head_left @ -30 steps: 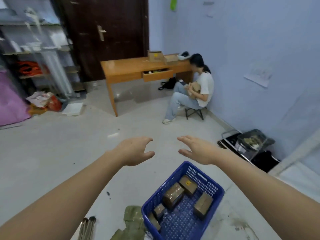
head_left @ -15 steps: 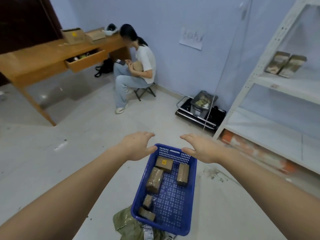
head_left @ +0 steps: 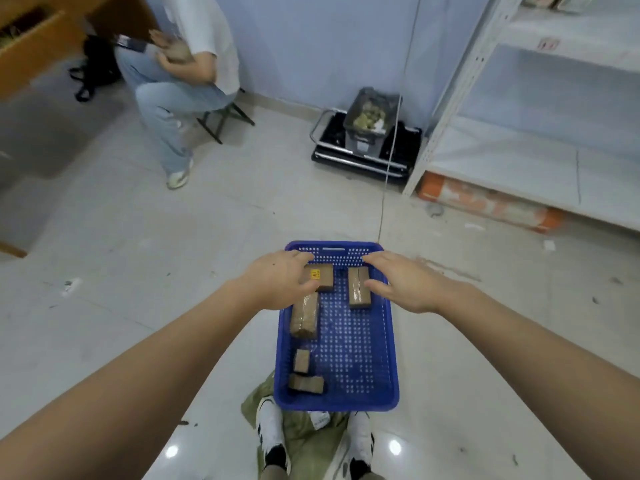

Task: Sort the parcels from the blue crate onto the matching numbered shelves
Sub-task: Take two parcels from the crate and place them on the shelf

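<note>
Head view shows we have turned from the room to the blue crate [head_left: 337,341] at lower centre; our left hand [head_left: 277,284] and right hand [head_left: 403,287], both empty with relaxed fingers, now hover over its parcels [head_left: 358,287], ready to pick.

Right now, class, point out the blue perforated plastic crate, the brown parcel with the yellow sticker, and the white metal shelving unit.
blue crate [head_left: 356,358]: head view, bare perforated floor.
yellow-sticker parcel [head_left: 323,276]: head view, top face.
white shelving unit [head_left: 446,109]: head view, front upright.
</note>
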Motion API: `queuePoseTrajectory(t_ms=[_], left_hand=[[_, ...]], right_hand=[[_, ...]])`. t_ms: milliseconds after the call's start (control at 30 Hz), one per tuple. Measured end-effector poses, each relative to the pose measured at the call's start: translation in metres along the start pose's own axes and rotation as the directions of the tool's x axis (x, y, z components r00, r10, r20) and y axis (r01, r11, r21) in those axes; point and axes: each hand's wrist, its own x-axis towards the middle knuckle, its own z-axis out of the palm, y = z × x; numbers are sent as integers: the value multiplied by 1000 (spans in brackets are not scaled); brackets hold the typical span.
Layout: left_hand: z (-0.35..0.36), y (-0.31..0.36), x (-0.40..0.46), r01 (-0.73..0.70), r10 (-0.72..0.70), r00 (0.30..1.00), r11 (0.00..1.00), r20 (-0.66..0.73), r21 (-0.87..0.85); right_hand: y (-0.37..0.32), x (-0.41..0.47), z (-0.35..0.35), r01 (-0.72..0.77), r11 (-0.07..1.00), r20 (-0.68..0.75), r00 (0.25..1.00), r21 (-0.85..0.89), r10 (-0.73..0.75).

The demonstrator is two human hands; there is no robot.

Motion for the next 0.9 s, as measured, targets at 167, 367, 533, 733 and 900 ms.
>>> queuePoseTrajectory(t_ms=[167,367,533,733,900], left_hand=[[61,-48,68,-29,30,998,999,55,-22],[213,-100,148,-38,51,987,996,151,-83],[370,-118,196,43,0,959,988,283,-147],[529,-120,241,379,-258,907,845,334,-377],[623,-113,267,648,-533,760,573,372,-502]], right_hand=[[13,57,74,-101,990,30,995,96,99],[45,130,218,-181,967,192,970,177,147],[79,178,355,-210,951,319,939,226,132],[119,214,490,-248,920,387,914,303,119],[149,239,556,-256,918,437,893,304,105]])
